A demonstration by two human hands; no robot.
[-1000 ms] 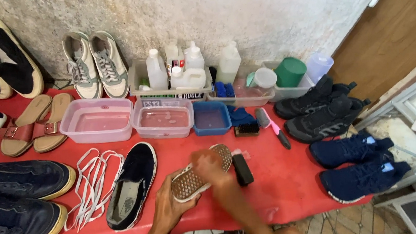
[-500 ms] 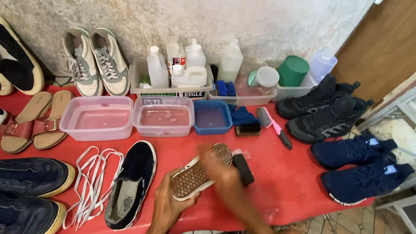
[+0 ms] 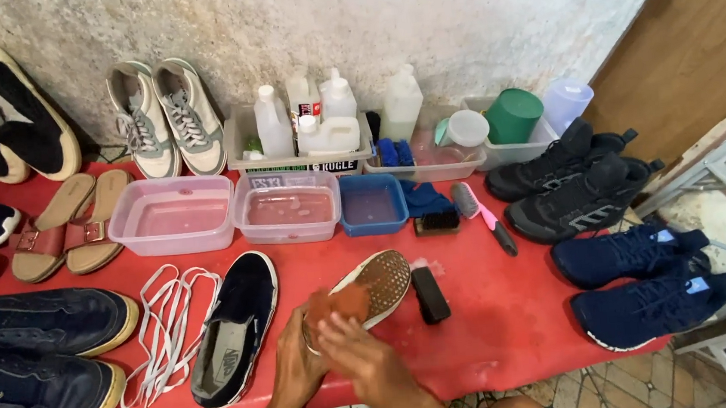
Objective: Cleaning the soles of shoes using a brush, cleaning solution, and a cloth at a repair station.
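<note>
Between the hands: upturned shoe (image 3: 369,285), waffle-textured rubber sole | left hand (image 3: 296,366) curled, gripping its heel | right hand (image 3: 360,360) blurred, fingers on sole, grip unclear

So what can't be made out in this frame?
Head view only:
- Right hand: motion-blurred over the upturned shoe's sole; whatever it holds is unclear.
- Left hand: its grip on the shoe's heel end is hidden by the right hand.
- Dark shoes: cut off by the left edge.
</note>
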